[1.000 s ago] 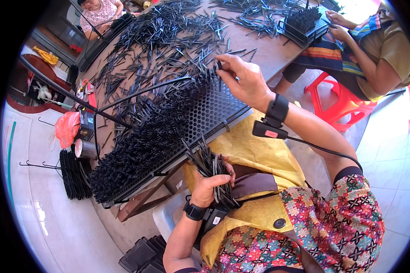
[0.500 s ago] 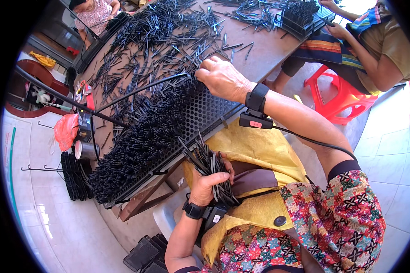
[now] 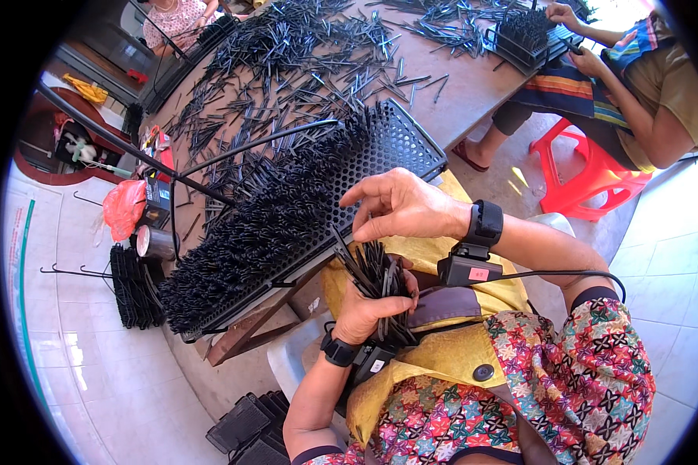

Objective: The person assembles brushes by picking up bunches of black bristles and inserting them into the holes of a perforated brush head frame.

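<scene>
My left hand [image 3: 368, 310] is closed round a bundle of thin black strips [image 3: 380, 271], held in front of my yellow apron [image 3: 442, 306]. My right hand [image 3: 399, 205] hovers just above the bundle's upper ends, thumb and fingers apart, with nothing visible between them. Beyond the hands a black perforated tray [image 3: 406, 147] lies aslant along the table's near edge. Densely packed black strips [image 3: 264, 232] stand upright in its holes over the left and middle parts. Bare holes show at its right end and along the near side.
Loose black strips [image 3: 287, 46] are heaped across the brown table [image 3: 473, 85]. A co-worker [image 3: 667, 108] sits at right beside a red stool [image 3: 589, 178], handling another tray [image 3: 512, 54]. Another person [image 3: 174, 27] is at far left. A bent black rod [image 3: 132, 151] crosses the left side.
My right hand has drawn back from the tray's far end toward the bundle, and its fingers have parted. The left hand keeps its hold. The whole view has shifted slightly.
</scene>
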`<state>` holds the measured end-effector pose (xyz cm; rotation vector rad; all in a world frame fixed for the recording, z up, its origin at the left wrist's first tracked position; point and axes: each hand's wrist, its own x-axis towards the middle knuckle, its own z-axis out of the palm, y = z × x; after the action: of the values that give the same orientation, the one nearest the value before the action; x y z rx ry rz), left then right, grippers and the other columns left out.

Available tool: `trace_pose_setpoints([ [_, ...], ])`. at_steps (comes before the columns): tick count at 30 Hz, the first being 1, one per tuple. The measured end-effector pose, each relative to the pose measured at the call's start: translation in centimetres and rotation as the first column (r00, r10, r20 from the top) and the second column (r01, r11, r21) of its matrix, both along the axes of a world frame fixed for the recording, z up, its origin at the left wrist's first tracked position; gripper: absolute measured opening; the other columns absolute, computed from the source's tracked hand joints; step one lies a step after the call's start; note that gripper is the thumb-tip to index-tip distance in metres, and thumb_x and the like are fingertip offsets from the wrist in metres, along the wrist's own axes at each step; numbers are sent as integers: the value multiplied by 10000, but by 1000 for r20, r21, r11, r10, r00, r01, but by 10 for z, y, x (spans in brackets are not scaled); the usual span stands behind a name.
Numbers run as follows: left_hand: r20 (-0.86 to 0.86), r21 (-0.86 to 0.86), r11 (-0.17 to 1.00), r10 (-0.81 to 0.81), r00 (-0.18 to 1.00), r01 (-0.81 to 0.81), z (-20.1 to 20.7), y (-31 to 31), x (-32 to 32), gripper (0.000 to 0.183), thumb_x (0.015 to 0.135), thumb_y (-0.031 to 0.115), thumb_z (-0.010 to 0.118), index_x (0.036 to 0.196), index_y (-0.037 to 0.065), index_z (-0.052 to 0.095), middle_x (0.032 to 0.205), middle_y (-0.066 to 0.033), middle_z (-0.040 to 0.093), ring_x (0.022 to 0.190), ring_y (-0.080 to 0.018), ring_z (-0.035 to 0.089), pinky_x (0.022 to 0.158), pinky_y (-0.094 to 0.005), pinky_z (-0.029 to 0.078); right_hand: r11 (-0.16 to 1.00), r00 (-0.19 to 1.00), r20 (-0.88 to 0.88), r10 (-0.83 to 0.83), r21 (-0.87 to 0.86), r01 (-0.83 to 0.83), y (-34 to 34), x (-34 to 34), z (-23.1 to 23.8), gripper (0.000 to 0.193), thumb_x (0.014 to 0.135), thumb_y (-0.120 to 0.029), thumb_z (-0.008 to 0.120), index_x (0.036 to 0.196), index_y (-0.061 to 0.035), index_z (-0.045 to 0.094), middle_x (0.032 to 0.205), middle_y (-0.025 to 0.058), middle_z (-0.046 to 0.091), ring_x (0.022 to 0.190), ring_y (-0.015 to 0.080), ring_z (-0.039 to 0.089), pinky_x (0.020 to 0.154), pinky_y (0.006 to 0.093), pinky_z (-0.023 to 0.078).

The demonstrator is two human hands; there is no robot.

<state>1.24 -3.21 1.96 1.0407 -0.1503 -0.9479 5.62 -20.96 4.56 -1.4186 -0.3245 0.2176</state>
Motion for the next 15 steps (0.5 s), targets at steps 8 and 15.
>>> trace_pose_setpoints([
  [8, -41, -81, 996, -25, 999, 21, -2, 0, 3, 569, 619, 3, 700, 1124, -19, 439, 795, -106, 584, 671, -195, 583, 588, -305, 479, 995, 998, -60, -3, -101, -3, -7, 3, 14, 190, 764, 9, 667, 940, 58, 613, 764, 94, 667, 615, 85, 613, 502, 197, 476],
  [15, -30, 20, 999, 28, 999, -28, -6, 0, 4, 554, 637, 12, 634, 1148, -22, 423, 783, -135, 579, 642, -221, 582, 566, -320, 483, 933, 933, -40, -359, -9, 359, -47, 42, 8, 130, 761, 4, 659, 866, 55, 600, 728, 124, 665, 552, 100, 603, 455, 202, 472],
])
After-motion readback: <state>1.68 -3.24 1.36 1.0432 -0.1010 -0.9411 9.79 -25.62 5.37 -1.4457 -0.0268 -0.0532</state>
